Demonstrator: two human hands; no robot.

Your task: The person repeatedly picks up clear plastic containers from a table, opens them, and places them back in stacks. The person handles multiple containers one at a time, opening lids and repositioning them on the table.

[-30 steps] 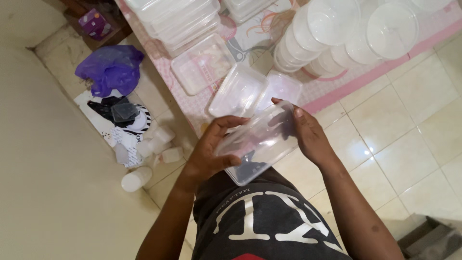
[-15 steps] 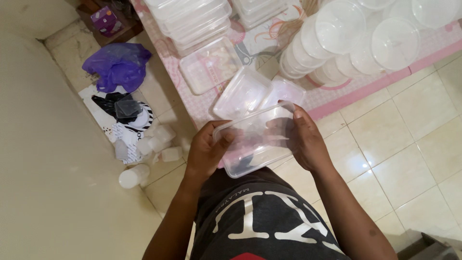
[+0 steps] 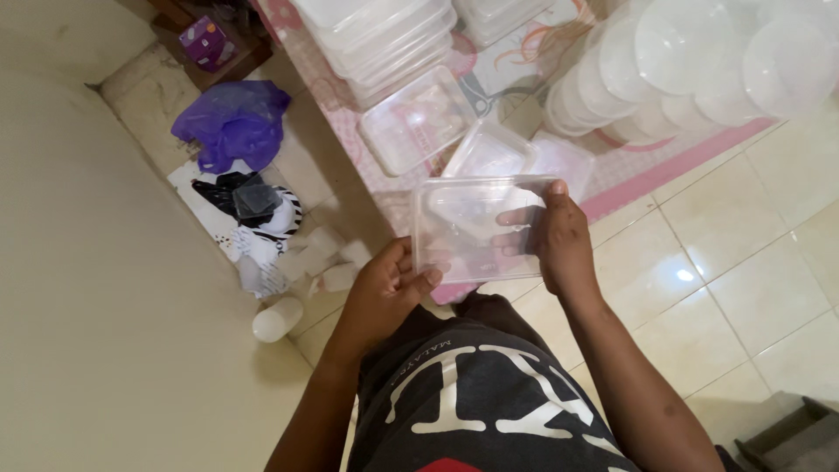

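Container point(image 3: 476, 229), clear plastic, rectangular, sits between my two hands, raised above my lap and in front of the pink mat point(image 3: 664, 162). My right hand point(image 3: 566, 245) clamps its right short edge: thumb on top near the upper corner, fingers showing through the clear wall from behind. My left hand point(image 3: 384, 293) pinches the lower left corner, thumb and fingertips closed together on the rim. Both grips are shut on the same piece; neither hand is free.

Handling notes, as I judge them:

1. Thin clear plastic of this kind flexes. I keep the pinch light at the left corner so the wall does not buckle or crack.
2. I hold the piece level and square to my view. Whether it is a tray, a lid, or two nested pieces I cannot tell from here, so I check the rim by feel before pulling anything apart.
3. If pieces are stuck together, I would work from one corner, with the right hand steadying the opposite edge rather than squeezing the middle.
4. I keep it over my lap, clear of the loose containers point(image 3: 489, 153) lying on the mat just ahead, so nothing there gets knocked.

Nearby items: stacked rectangular containers point(image 3: 384, 39) at the far end of the mat, round lids point(image 3: 690, 61) piled to the right, a purple bag point(image 3: 232, 122) on the floor to the left, well apart from my hands.
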